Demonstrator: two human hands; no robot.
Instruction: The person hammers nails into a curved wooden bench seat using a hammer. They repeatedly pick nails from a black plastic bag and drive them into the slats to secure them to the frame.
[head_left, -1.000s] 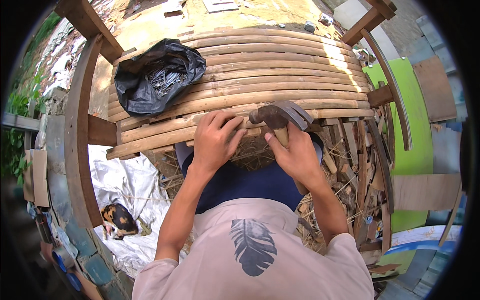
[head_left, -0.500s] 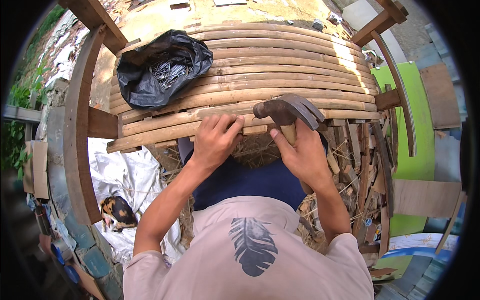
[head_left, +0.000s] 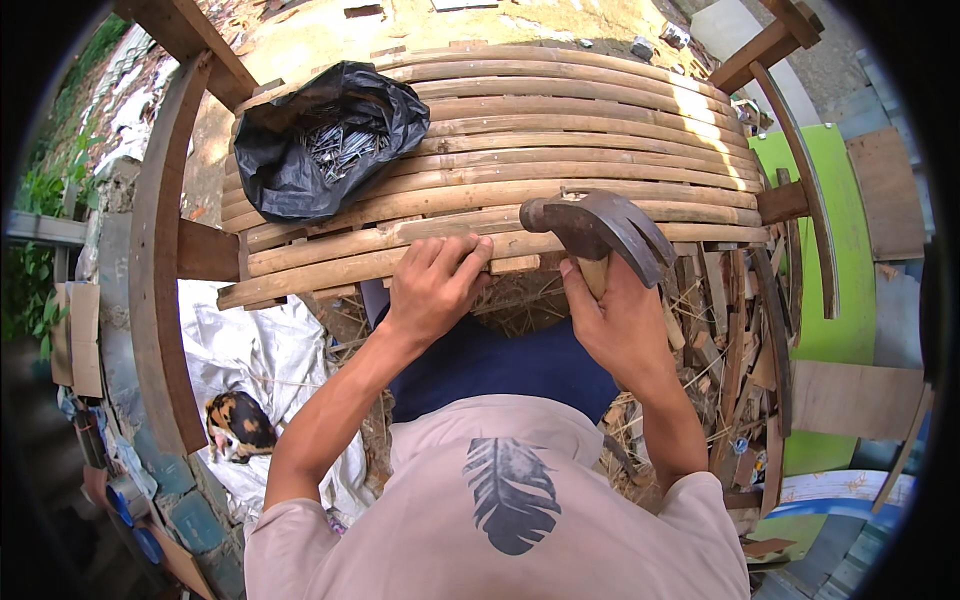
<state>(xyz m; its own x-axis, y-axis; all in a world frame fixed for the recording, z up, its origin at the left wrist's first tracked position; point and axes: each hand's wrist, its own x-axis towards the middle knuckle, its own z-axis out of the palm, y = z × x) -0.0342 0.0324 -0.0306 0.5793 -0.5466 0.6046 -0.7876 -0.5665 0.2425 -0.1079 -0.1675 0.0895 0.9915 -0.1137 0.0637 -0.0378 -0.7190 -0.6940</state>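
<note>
My right hand (head_left: pixel 622 322) grips the wooden handle of a rusty claw hammer (head_left: pixel 596 228), whose head hangs just above the nearest bamboo slats (head_left: pixel 480 180). My left hand (head_left: pixel 432 288) rests on the near edge of the closest slat, fingers curled over it, a little left of the hammer head. The slats lie side by side across a wooden frame (head_left: pixel 155 260). An open black plastic bag (head_left: pixel 310 140) with a heap of nails (head_left: pixel 338 146) sits on the slats at the far left.
A white tarp (head_left: pixel 250 350) lies on the ground at the left, with a cat (head_left: pixel 238 422) on it. Bamboo offcuts and straw (head_left: pixel 730 340) are piled at the right beside a green board (head_left: pixel 850 320). Frame posts (head_left: pixel 765 50) rise at the far corners.
The hammer has risen and swung nearer to me, its head now above the slats. My left hand has stayed on the near slat.
</note>
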